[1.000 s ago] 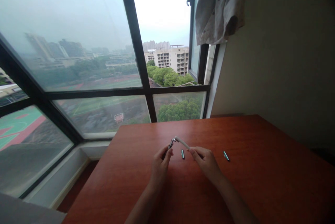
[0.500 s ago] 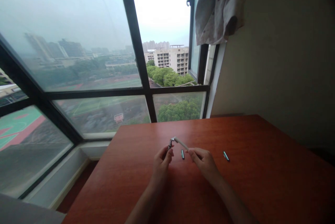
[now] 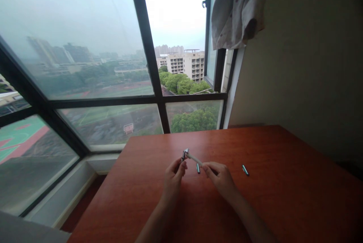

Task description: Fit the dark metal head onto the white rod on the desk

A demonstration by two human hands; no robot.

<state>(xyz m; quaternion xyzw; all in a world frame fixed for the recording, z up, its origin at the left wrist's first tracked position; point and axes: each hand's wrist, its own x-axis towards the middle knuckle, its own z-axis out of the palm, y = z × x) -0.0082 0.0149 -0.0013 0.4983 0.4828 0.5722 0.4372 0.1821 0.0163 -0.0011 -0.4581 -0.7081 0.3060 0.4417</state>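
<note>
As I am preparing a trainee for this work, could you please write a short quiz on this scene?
1. True or false: the right hand holds a pale stick.
2. Multiple choice: what does the left hand hold? A: a cup; B: a silver-headed tool; C: a cloth.
3. Short answer: how many small dark pieces lie on the table, apart from what the hands hold?

Key:
1. True.
2. B.
3. Two: one shows between the hands, the other lies off to the right of the right hand.
</note>
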